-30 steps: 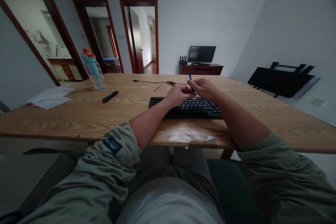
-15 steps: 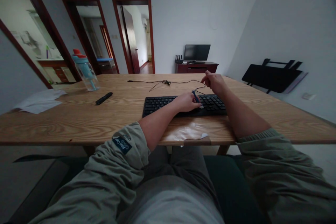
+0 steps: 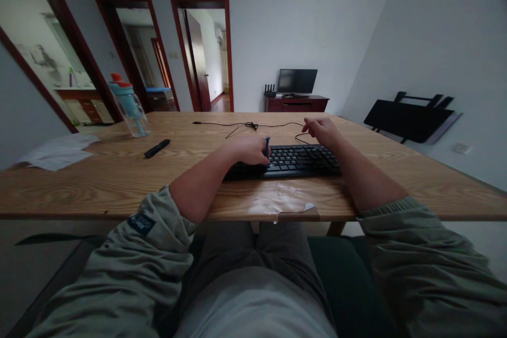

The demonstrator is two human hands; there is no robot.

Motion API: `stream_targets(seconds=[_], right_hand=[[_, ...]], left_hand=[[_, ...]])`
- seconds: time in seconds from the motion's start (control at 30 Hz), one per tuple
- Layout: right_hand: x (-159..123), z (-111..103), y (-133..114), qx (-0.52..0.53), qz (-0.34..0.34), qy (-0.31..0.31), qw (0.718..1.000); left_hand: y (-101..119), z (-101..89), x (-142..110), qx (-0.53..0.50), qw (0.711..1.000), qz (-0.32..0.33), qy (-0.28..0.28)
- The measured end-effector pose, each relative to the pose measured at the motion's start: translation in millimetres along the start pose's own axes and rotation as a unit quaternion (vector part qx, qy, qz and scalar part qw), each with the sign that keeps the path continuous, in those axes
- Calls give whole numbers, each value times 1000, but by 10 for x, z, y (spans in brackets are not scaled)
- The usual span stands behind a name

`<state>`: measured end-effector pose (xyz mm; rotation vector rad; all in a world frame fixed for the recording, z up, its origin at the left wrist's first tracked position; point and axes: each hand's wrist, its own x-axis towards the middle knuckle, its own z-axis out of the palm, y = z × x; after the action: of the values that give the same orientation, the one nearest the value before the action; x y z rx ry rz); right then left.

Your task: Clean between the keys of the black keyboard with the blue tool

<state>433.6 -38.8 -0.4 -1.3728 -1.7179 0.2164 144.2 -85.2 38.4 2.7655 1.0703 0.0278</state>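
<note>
My left hand is closed around a small brush with a blue handle, held upright over the left part of the black keyboard. The brush's lower end sits at the keys, partly hidden by my fingers. My right hand is raised by the keyboard's back right edge, fingers loosely bent and apart, with nothing visible in them. A thin black cable runs behind the keyboard and passes near those fingers; its middle is bundled in a knot.
A clear bottle with a red and blue lid stands on the wooden table at left. Near it lie a black handheld object and white paper. Clear film covers part of the front edge. Behind stands a monitor.
My left hand has moved left along the keyboard with the brush. My right hand has dropped slightly, staying close to the cable.
</note>
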Motion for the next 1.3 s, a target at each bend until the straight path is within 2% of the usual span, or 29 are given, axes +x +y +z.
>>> stream_targets(seconds=[0.2,0.5,0.6,0.8,1.0,1.07,1.13,1.23,1.3], right_hand=[[-39,9,-80,-21,11,-22,999],[-54,37,-93,-30,30,-26,999],[-54,29,-91,-36,28,-29,999],[-47,-6,-72,-38,30,-30,998],[-32,-34,-84,-56,26,-34,997],[-31,-44,-108,-62,25,-37,997],[-30,-51,-121,-70,24,-41,996],[-27,-47,-117,-76,19,-45,996],[-28,-36,-113,-75,18,-46,996]], left_hand=[[-354,-89,-346,-32,997,-58,-40],[-630,-168,-595,8,993,-107,-55],[-677,-209,-645,19,987,-145,-72],[-615,-231,-664,28,977,-197,-74],[-764,-249,-689,43,977,-188,-94],[-764,-291,-661,48,978,-184,-80],[-667,-311,-568,48,984,-169,-30],[-362,-234,-293,45,990,-117,62],[-113,-113,-52,17,993,-34,109]])
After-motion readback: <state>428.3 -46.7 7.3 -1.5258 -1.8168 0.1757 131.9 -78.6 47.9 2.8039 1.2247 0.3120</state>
